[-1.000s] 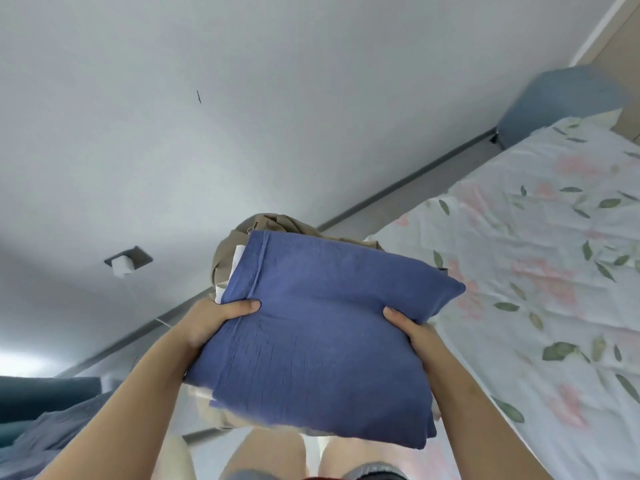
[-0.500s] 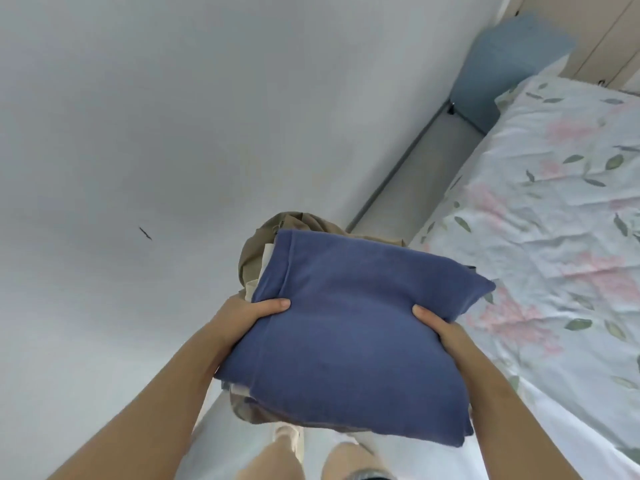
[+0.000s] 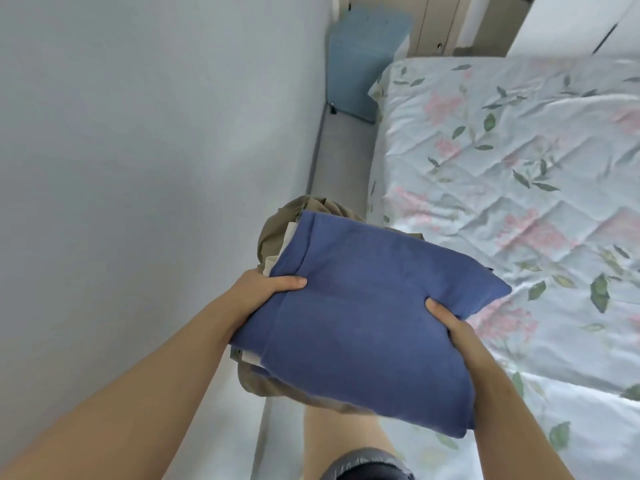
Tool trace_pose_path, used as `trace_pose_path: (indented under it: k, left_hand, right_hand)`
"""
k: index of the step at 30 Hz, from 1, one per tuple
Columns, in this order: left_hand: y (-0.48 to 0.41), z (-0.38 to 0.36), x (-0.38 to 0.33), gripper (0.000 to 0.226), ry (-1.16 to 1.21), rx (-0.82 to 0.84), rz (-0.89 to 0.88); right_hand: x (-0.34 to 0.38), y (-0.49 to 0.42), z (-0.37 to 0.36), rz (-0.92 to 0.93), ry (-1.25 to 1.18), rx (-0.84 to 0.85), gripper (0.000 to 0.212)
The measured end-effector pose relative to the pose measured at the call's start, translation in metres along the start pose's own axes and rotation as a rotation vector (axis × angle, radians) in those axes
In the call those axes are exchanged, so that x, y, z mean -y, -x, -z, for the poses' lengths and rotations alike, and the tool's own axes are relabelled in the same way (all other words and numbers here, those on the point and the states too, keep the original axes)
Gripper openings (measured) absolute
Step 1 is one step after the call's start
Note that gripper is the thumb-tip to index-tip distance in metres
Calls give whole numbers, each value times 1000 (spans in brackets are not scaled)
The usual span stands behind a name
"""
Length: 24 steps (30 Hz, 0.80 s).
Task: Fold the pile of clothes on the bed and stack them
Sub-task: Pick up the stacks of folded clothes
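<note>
I hold a stack of folded clothes [image 3: 363,323] in the air beside the bed [image 3: 519,174]. A folded blue garment lies on top; a khaki garment [image 3: 277,230] and a white one show underneath at the far and left edges. My left hand [image 3: 263,285] grips the stack's left side, thumb on the blue cloth. My right hand [image 3: 450,327] grips the right side, thumb on top, fingers hidden beneath. The stack's right corner overhangs the edge of the bed, which has a floral quilted cover.
A grey wall [image 3: 138,168] fills the left. A narrow strip of floor [image 3: 343,157] runs between wall and bed. A blue plastic cabinet [image 3: 363,64] stands at the far end, with beige wardrobe doors [image 3: 443,22] behind it. My legs are below the stack.
The view has swung to the right, bringing more of the bed into sight. The stack stays held in both hands and has shifted closer to the bed's edge.
</note>
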State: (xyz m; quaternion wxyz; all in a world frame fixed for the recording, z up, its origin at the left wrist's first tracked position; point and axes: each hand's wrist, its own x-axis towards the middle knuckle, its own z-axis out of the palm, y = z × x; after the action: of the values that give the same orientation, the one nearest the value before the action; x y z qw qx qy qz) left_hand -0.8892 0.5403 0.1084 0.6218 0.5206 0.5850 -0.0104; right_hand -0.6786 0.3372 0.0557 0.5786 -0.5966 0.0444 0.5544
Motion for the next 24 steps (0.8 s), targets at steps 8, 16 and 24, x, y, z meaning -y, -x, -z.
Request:
trace_pose_path:
  k: [8,16,24]
  left_hand:
    - [-146,-34,-200,47,-279,160,-102]
    - [-255,-115,-374,33,-621,295,-180]
    - [-387,-229,-494,38,-925,488,-241]
  right_hand:
    - [120,-100,-4,109,-179,-211,72]
    - [207,-177,10,260,-445,-417,66]
    - [260,-285,25,316,-740,-685,52]
